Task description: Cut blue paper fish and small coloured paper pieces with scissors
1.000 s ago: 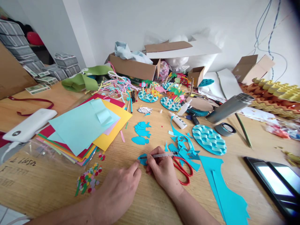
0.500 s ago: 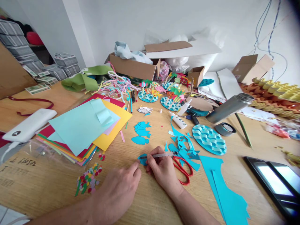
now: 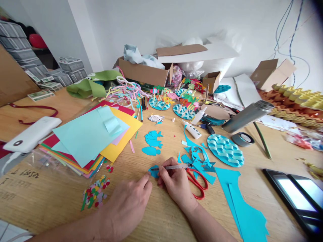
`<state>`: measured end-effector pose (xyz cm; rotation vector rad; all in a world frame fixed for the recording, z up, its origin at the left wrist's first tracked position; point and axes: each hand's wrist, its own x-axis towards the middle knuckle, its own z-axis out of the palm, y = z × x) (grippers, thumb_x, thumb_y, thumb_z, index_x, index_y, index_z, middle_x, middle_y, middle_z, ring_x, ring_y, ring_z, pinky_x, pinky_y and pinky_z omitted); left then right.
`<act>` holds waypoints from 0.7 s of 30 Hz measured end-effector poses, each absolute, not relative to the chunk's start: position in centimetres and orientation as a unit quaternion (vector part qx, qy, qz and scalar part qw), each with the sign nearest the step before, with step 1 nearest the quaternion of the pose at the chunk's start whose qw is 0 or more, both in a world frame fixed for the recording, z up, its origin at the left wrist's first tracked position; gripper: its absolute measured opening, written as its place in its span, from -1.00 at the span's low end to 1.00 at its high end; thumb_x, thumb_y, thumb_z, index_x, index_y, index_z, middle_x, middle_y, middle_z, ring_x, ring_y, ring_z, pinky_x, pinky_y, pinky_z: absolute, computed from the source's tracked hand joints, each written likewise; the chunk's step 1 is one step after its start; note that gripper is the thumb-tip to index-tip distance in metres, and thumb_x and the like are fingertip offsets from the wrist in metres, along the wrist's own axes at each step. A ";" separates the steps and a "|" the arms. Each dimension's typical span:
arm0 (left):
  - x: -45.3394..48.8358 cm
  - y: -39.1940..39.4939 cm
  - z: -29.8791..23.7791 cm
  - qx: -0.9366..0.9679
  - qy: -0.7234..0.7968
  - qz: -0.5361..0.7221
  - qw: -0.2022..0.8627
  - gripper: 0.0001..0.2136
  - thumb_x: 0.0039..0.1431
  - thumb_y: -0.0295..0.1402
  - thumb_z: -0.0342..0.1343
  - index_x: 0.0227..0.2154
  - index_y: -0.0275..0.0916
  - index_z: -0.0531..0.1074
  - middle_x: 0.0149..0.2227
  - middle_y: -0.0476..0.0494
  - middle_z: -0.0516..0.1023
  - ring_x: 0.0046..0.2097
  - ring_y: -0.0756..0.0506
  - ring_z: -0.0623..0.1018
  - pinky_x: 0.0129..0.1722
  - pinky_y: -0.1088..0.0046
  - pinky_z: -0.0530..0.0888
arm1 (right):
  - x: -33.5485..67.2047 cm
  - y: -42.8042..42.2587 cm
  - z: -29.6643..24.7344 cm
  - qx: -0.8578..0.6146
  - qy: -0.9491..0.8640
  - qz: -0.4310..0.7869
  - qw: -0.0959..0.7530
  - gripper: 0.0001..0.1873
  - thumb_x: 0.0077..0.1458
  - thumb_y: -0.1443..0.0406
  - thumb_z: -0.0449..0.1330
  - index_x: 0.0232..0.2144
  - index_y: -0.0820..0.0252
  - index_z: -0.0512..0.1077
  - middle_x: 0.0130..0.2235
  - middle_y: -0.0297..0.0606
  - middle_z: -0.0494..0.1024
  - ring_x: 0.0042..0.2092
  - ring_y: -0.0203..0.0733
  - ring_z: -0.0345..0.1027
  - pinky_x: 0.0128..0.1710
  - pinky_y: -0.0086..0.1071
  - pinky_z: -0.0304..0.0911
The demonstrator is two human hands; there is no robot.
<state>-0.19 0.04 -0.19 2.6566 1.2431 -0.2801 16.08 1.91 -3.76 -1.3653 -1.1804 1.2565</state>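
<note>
A pen (image 3: 178, 166) with a clear barrel is gripped in my right hand (image 3: 175, 185), its tip on a small blue paper fish (image 3: 154, 173). The fingertips of my left hand (image 3: 132, 198) press the near left edge of that fish against the table; its other fingers are curled under. Part of the fish is hidden by my hands. Red-handled scissors (image 3: 200, 185) lie just right of my right hand, their blades mostly covered by blue paper scraps (image 3: 199, 158). Beyond my hands are more blue fish cutouts (image 3: 150, 150), some with drawn lines.
Coloured paper sheets (image 3: 85, 137) and small paper dots (image 3: 97, 191) are on the left. A wavy blue disc (image 3: 225, 150), glue bottle (image 3: 193, 130), steel flask (image 3: 247, 116) and dark device (image 3: 290, 198) occupy the right. Finished fish pieces (image 3: 186, 101) and boxes (image 3: 143, 72) stand behind.
The rear end of the pen has shifted very slightly to the right. My left hand and the paper fish look unmoved.
</note>
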 end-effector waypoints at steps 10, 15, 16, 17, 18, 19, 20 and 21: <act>-0.1 0.1 0.2 0.894 0.424 -0.095 0.107 -0.62 0.13 -0.66 -0.14 -0.04 -0.30 0.39 -0.01 -0.32 0.49 -0.30 -0.14 0.59 -0.36 0.34 0.54 | 16.1 1.6 -3.6 -0.539 -0.466 0.500 0.492 -0.74 0.10 0.16 0.20 -0.48 0.11 0.22 -0.68 -0.50 0.36 -0.69 -0.36 0.24 -0.71 -0.54 0.13; -0.2 0.1 0.0 0.894 0.426 -0.090 0.110 -0.63 0.12 -0.65 -0.13 -0.08 -0.27 0.41 0.04 -0.29 0.48 -0.25 -0.15 0.59 -0.31 0.34 0.55 | 16.3 1.5 -3.6 -0.535 -0.452 0.435 0.566 -0.74 0.10 0.18 0.21 -0.51 0.13 0.23 -0.67 -0.50 0.33 -0.69 -0.37 0.22 -0.71 -0.54 0.11; -0.2 0.1 -0.1 0.894 0.425 -0.085 0.112 -0.64 0.12 -0.64 -0.13 -0.09 -0.27 0.41 0.04 -0.29 0.48 -0.23 -0.17 0.59 -0.30 0.31 0.55 | 16.4 1.5 -3.6 -0.535 -0.453 0.421 0.576 -0.74 0.10 0.19 0.21 -0.51 0.13 0.24 -0.65 -0.49 0.34 -0.67 -0.36 0.23 -0.69 -0.53 0.13; -0.3 0.1 -0.2 0.895 0.424 -0.078 0.114 -0.64 0.12 -0.64 -0.14 -0.10 -0.27 0.42 0.04 -0.29 0.49 -0.23 -0.18 0.59 -0.29 0.29 0.55 | 16.5 1.6 -3.7 -0.535 -0.455 0.409 0.583 -0.75 0.11 0.19 0.21 -0.51 0.14 0.25 -0.62 -0.48 0.35 -0.65 -0.35 0.25 -0.67 -0.52 0.16; -0.3 0.2 -0.2 0.894 0.426 -0.072 0.117 -0.64 0.11 -0.64 -0.14 -0.11 -0.27 0.42 0.02 -0.29 0.50 -0.23 -0.19 0.59 -0.29 0.27 0.55 | 16.5 1.6 -3.8 -0.535 -0.458 0.399 0.587 -0.76 0.11 0.20 0.20 -0.50 0.14 0.27 -0.60 -0.46 0.36 -0.62 -0.34 0.27 -0.64 -0.50 0.19; -0.3 0.2 -0.3 0.894 0.427 -0.065 0.119 -0.64 0.11 -0.64 -0.14 -0.12 -0.26 0.42 0.00 -0.28 0.51 -0.23 -0.19 0.59 -0.29 0.27 0.55 | 16.6 1.6 -3.9 -0.536 -0.462 0.391 0.589 -0.77 0.12 0.20 0.20 -0.50 0.14 0.28 -0.59 -0.45 0.37 -0.60 -0.33 0.29 -0.61 -0.49 0.23; -0.3 0.2 -0.3 0.893 0.430 -0.057 0.120 -0.64 0.11 -0.64 -0.14 -0.12 -0.26 0.42 -0.03 -0.27 0.53 -0.24 -0.19 0.59 -0.30 0.27 0.55 | 16.7 1.6 -3.9 -0.535 -0.467 0.386 0.589 -0.77 0.12 0.20 0.20 -0.49 0.14 0.29 -0.57 -0.44 0.38 -0.57 -0.31 0.30 -0.58 -0.47 0.26; -0.4 0.2 -0.4 0.893 0.430 -0.049 0.121 -0.65 0.11 -0.64 -0.14 -0.13 -0.26 0.42 -0.05 -0.26 0.54 -0.24 -0.18 0.59 -0.30 0.28 0.54 | 16.7 1.6 -4.0 -0.534 -0.472 0.383 0.589 -0.78 0.13 0.20 0.20 -0.48 0.14 0.30 -0.57 -0.43 0.39 -0.56 -0.30 0.31 -0.56 -0.45 0.28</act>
